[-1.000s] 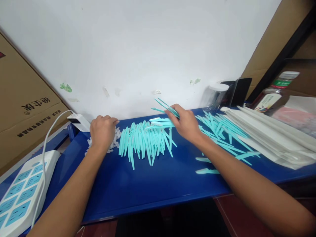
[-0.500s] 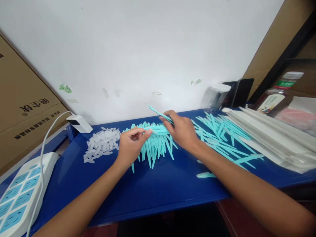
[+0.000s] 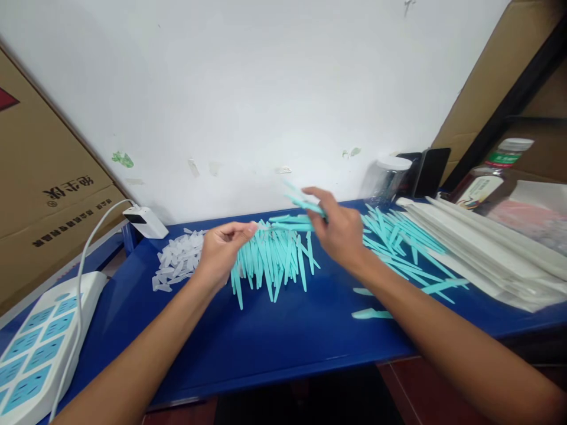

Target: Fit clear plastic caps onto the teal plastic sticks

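Note:
My left hand is closed in a pinch on a small translucent cap, above the left end of a pile of turquoise eyebrow razors. My right hand, blurred by motion, is closed around several turquoise razors that point up and left. More razors lie crosswise between the hands; whether the right hand also holds them I cannot tell. Left of the pile is a heap of translucent caps. Loose razors lie scattered beyond my right forearm, and a single razor lies nearer the front.
The blue table meets a white wall. On the left are a power strip, a white charger with cable and a cardboard box. On the right stand a clear jar, a phone, a bottle and white plastic bags.
My left hand has drawn slightly left, my right hand slightly right, so the gap between them has widened. The razors in the right hand have fanned apart.

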The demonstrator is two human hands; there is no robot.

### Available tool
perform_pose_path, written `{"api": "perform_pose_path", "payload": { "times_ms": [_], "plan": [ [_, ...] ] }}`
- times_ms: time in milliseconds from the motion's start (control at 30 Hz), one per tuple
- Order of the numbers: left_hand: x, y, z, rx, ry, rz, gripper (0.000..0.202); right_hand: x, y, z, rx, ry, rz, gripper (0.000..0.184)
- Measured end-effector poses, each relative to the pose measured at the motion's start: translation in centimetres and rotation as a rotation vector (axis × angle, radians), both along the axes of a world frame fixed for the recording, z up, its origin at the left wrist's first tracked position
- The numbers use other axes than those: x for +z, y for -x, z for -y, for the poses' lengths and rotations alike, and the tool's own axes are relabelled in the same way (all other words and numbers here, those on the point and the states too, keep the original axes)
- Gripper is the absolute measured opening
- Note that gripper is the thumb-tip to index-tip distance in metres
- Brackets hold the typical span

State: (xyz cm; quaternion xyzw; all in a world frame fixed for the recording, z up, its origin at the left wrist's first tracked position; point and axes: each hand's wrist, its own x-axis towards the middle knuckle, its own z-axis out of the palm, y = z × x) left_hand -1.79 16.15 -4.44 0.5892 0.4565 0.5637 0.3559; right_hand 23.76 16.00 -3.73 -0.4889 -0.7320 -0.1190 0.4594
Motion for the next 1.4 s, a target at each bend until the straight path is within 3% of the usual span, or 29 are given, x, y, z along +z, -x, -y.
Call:
{"api": "perform_pose_path", "payload": {
  "times_ms": [100,200,267,367,467,533,667,700,767,1133,1300,1400],
  "plan": [
    [1.2,3.6,-1.8,0.217,-0.092,-0.173,0.036,0.8,-1.8,-1.0,-0.132,-0.087,-0.122,0.039],
    [2.4,7.6,-3.0,0.398,-0.140,-0.845,0.032,1.2,-3.0,-2.1,-0.178,-0.181,-0.207,0.042],
    [2.7,9.6,-3.4,0.444,-0.025,-1.251,0.028,1.0,-3.3,-2.7,-0.168,-0.222,-0.221,0.041],
    [2.5,11.2,-3.7,0.457,0.195,-1.502,0.029,0.6,-3.1,-3.1,-0.141,-0.215,-0.211,0.038],
    [2.5,11.3,-3.7,0.467,0.174,-1.497,0.032,0.2,-2.7,-3.0,-0.133,-0.194,-0.195,0.037],
    [2.9,10.7,-3.3,0.365,0.078,-1.399,0.032,0.1,-2.6,-2.9,-0.135,-0.183,-0.187,0.036],
    [3.8,8.5,-2.1,-0.212,0.131,-1.123,0.035,0.2,-2.5,-2.9,-0.129,-0.153,-0.182,0.033],
    [3.9,7.9,-1.9,-0.325,0.170,-1.095,0.037,0.2,-2.4,-2.9,-0.126,-0.146,-0.181,0.032],
    [3.6,7.1,-1.5,-0.427,0.205,-1.087,0.041,0.2,-2.4,-2.9,-0.121,-0.139,-0.177,0.032],
    [1.7,6.7,-2.4,-0.496,0.226,-1.023,0.034,0.1,-2.5,-2.9,-0.110,-0.144,-0.171,0.032],
    [2.0,6.8,-2.6,-0.440,0.152,-0.967,0.040,0.2,-2.5,-2.9,-0.111,-0.131,-0.180,0.033],
    [2.5,8.8,-3.2,-0.275,0.090,-0.971,0.041,0.2,-2.5,-2.9,-0.115,-0.126,-0.182,0.033]
  ]
}}
